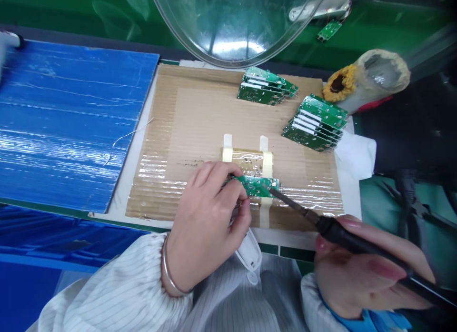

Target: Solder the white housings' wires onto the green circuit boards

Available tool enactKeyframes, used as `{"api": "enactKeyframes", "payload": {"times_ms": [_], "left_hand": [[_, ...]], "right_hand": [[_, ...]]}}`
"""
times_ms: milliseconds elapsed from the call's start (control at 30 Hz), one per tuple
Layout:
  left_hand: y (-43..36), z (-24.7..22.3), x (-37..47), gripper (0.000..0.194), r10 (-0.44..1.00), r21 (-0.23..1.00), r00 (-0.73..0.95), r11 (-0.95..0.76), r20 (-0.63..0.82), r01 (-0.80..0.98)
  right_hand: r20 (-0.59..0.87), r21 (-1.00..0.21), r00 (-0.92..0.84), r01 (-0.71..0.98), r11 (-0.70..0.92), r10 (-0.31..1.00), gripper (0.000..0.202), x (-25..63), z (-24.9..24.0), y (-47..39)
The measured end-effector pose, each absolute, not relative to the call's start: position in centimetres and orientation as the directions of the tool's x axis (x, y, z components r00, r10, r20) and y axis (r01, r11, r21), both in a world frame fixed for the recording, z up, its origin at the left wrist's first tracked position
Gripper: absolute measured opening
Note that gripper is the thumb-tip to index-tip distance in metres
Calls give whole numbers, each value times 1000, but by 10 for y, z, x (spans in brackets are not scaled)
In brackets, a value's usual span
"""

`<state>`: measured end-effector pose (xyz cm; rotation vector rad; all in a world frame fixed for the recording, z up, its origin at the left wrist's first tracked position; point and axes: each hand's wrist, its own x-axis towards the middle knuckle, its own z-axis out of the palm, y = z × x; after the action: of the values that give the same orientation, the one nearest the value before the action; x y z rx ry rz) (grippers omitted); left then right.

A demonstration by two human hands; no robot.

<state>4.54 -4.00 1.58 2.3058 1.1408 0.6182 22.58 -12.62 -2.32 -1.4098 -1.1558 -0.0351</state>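
My left hand is closed, its thumb and fingers pinched at the left end of a green circuit board. What lies between the fingertips is mostly hidden. Below that hand a white plastic casing sticks out over the front edge. A black soldering iron is gripped in my right hand, and its metal tip reaches the right part of the board. Under and behind the board is a brownish block with pale tape strips, on the cardboard sheet.
Two fanned stacks of green boards stand at the back. A large round lens overhangs them. Blue sheet lies left; a jar with yellow sponge, white paper and pliers are right.
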Motion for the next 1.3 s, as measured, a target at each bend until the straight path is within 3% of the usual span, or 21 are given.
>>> {"api": "enactKeyframes", "payload": {"times_ms": [67,100,200,267,367,467,533,633,1000,1167,1300], "left_hand": [[-41,18,43,4,811,588,554,-544,187,599],[-42,20,40,6,812,575,547,-551,204,604],[-46,23,27,27,843,573,472,-527,258,628],[-49,21,18,39,879,658,425,-454,219,600],[-53,13,13,48,918,858,381,-280,109,431],[-55,9,16,51,943,951,318,-184,99,249],[-57,12,19,54,949,967,293,-175,115,188],[-60,22,19,56,950,979,288,-164,122,123],[-66,37,12,50,952,999,304,-41,29,34],[-64,38,11,47,947,998,320,54,-41,-33],[-62,38,9,45,938,991,338,110,-79,-74]], "right_hand": [[668,-711,516,656,254,536,26,220,-21,-120],[662,-693,488,687,218,568,25,218,-19,-117],[494,-612,309,788,72,812,46,218,-13,-112],[417,-577,239,815,52,877,57,220,-11,-111],[488,-547,234,832,86,841,68,221,-15,-114],[520,-638,302,759,128,799,77,219,-17,-118],[491,-739,353,653,166,797,80,216,-15,-120],[507,-785,376,573,235,776,81,211,-6,-121],[514,-775,403,596,208,758,74,209,11,-126],[523,-724,344,662,194,780,80,214,12,-132],[517,-755,384,625,196,765,87,213,9,-137]]}}
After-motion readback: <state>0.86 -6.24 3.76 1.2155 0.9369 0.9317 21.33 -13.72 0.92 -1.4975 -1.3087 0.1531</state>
